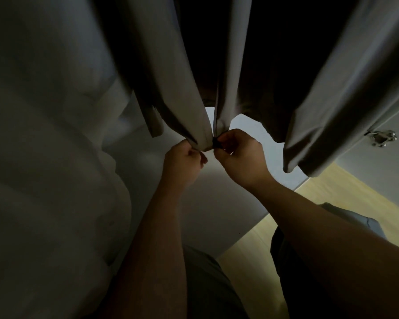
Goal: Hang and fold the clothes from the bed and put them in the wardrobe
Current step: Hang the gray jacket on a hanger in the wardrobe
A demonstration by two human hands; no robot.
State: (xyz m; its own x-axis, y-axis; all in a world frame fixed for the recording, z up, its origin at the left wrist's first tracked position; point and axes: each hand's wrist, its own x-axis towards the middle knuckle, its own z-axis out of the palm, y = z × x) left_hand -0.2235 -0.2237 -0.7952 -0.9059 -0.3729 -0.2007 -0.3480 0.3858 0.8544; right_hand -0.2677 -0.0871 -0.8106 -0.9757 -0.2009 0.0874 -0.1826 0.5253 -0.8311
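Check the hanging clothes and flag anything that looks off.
Nothing looks torn or spilled. The grey garment seems open in front: left hand and right hand pinch its bottom edges together, the right on a small dark piece, perhaps a zip.

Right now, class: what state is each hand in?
Left hand: closed, pinching the bottom edge of the grey garment.
Right hand: closed, pinching a small dark piece at that edge; what it is cannot be told.
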